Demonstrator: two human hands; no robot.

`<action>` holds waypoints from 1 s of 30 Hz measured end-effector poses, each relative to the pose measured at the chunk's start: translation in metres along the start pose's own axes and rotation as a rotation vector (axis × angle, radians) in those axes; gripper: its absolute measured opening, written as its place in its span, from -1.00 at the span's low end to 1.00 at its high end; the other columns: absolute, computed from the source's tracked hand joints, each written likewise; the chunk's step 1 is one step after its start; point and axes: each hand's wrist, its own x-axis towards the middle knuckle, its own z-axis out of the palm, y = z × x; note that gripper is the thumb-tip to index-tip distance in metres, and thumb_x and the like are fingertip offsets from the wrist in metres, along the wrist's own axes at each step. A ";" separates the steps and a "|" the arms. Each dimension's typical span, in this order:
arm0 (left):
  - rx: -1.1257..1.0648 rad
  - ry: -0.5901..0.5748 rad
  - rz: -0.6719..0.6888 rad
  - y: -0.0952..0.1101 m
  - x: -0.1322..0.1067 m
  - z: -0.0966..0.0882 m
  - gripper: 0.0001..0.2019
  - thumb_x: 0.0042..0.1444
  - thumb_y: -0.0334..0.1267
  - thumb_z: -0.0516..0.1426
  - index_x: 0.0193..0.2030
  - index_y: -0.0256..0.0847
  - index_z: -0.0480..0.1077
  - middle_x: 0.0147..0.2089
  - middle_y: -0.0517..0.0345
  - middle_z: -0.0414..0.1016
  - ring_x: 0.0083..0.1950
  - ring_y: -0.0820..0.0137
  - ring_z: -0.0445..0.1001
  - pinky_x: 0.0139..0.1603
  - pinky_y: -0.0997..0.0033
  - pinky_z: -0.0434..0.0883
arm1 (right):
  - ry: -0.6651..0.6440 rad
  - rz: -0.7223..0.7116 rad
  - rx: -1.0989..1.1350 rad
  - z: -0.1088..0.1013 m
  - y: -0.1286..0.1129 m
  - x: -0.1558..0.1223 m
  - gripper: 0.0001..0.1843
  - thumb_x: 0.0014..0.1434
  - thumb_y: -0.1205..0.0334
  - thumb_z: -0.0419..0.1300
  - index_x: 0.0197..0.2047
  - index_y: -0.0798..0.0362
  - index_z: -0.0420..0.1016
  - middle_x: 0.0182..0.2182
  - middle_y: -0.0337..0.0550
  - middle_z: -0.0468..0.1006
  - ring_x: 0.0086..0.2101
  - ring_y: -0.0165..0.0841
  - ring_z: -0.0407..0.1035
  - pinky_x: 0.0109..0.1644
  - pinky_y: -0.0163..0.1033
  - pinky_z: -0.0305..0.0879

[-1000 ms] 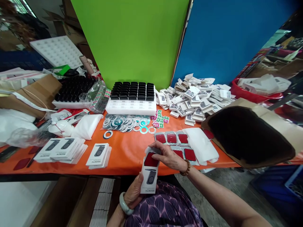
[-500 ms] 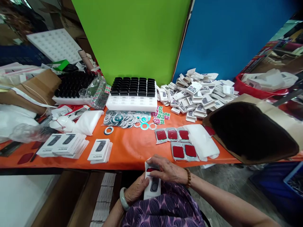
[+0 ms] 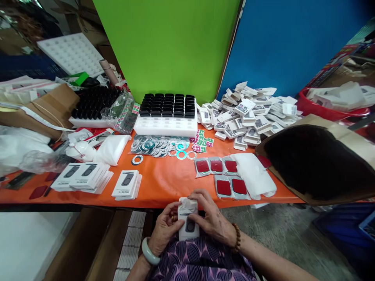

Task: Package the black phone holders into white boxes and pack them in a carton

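A small white box (image 3: 184, 231) printed with a dark ring-shaped device is upright over my lap, its top flap open. My left hand (image 3: 166, 226) grips its left side, thumb on the front. My right hand (image 3: 211, 218) holds the right side, with the thumb on the printed front and the fingers at the open top. Something pale shows at the opening; I cannot make out what it is. On the table ahead, several red square pads in clear wrappers (image 3: 224, 187) lie beside a white foam sheet pile (image 3: 254, 175). Finished-looking white boxes (image 3: 125, 184) stand stacked at the left.
A white foam tray (image 3: 165, 127) holds rows of black devices. Before it lie a bag of ring stickers (image 3: 159, 146) and green and pink cards (image 3: 202, 141). A heap of white boxes (image 3: 234, 117) sits behind; a cardboard carton (image 3: 345, 144) gapes at right.
The red pad that showed at the box's top is out of sight now. My right hand has shifted to the box's right side, and my left fingers have moved up toward the opening.
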 end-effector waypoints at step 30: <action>0.179 0.163 0.038 0.002 0.017 0.011 -0.74 -0.24 -0.17 0.38 -0.46 -0.28 0.48 -0.46 0.17 0.50 -0.39 0.42 0.42 -0.28 0.44 0.36 | 0.025 0.069 0.297 0.019 0.020 -0.010 -0.82 0.23 0.14 0.15 -0.26 0.05 0.50 -0.34 -0.14 0.49 -0.30 -0.34 0.39 -0.18 -0.25 0.31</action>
